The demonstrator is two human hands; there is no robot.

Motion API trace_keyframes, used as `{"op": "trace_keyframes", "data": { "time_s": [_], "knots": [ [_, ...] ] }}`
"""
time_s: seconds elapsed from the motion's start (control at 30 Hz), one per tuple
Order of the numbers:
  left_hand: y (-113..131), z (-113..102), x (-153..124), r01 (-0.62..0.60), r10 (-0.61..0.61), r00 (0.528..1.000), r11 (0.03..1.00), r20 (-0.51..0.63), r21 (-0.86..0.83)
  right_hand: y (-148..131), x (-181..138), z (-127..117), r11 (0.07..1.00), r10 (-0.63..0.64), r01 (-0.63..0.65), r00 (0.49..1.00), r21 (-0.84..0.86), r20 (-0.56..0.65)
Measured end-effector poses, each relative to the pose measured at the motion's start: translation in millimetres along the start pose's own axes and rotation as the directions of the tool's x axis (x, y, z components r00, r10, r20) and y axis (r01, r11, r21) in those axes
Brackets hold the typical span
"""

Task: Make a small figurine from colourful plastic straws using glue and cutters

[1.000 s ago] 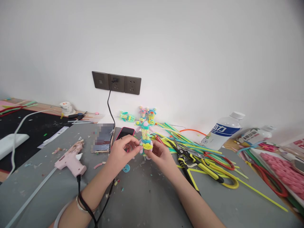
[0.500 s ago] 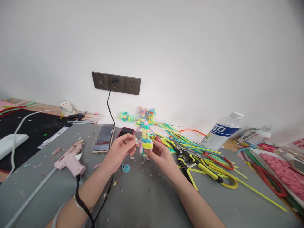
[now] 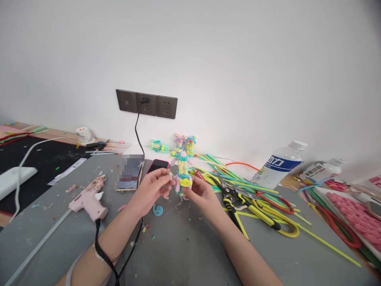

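My right hand [image 3: 198,190] grips the lower right side of an upright pipe-cleaner figure [image 3: 183,169] in teal, yellow and pink. Close to the figure's left side, my left hand [image 3: 156,186] pinches a small pale green piece [image 3: 170,175] between thumb and fingertips. Whether that piece touches the figure I cannot tell. On the grey table below the left hand lies a blue pipe-cleaner spiral [image 3: 157,210]. Similar figures stand behind near the wall, and a green one [image 3: 159,146] lies to their left.
A pink glue gun [image 3: 89,200] with a black cord lies left. Phones [image 3: 157,165] sit behind my left hand. To the right are pliers [image 3: 235,198], scissors [image 3: 282,222], loose pipe cleaners [image 3: 220,171] and a bottle [image 3: 279,165]. A pink braided piece [image 3: 354,216] lies far right.
The view has shifted very slightly. My left hand's fingers have adjusted a little around the small piece; my right hand keeps its hold on the figure.
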State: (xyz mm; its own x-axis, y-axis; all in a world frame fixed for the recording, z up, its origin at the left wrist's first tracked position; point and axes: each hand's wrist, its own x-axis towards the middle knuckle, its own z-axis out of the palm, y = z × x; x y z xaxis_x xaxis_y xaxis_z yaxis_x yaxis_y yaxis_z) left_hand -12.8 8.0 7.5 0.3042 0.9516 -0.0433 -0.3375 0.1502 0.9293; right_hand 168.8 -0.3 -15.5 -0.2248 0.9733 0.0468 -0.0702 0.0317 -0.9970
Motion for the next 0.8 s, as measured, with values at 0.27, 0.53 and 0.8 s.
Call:
{"op": "trace_keyframes", "data": {
  "time_s": [0.27,0.53,0.8],
  "knots": [
    [0.9,0.8,-0.1,-0.040,0.041,0.998,0.999,-0.043,0.032,0.2,-0.7,0.1,1.000,0.002,-0.002,1.000,-0.016,0.001],
    [1.7,0.6,-0.1,-0.058,0.058,0.998,0.998,-0.035,0.011,1.5,-0.4,0.1,1.000,-0.015,0.015,1.000,-0.028,0.003],
    [3.8,1.5,-1.8,-0.036,0.036,0.999,0.999,-0.012,-0.013,3.4,-1.4,-0.3,0.999,-0.012,0.013,1.000,-0.049,0.013]
  ]
}}
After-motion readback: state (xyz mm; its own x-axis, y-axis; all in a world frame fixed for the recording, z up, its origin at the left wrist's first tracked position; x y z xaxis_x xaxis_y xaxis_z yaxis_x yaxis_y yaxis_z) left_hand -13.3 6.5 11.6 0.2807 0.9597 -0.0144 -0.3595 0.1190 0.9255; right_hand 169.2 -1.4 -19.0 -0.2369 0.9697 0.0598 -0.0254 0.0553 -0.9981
